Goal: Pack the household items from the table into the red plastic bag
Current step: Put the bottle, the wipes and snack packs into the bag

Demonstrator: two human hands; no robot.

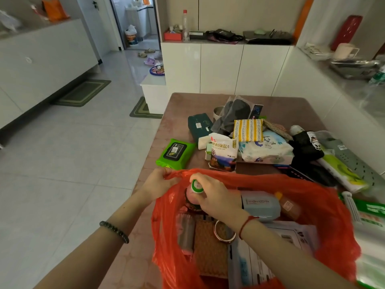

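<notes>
Green-capped bottle [196, 187] in right hand [217, 198], within red bag [312, 197] in left hand [158, 182].

The red bag [325, 197] sits wide open at the near edge of the tabletop [179, 113] with a green-capped bottle [196, 189] inside, cap up, and a green wipes pack [176, 154] and a salt bag [224, 155] lie just behind it.

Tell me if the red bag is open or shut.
Open: the left hand pinches the red bag rim up; packed items show inside.
</notes>
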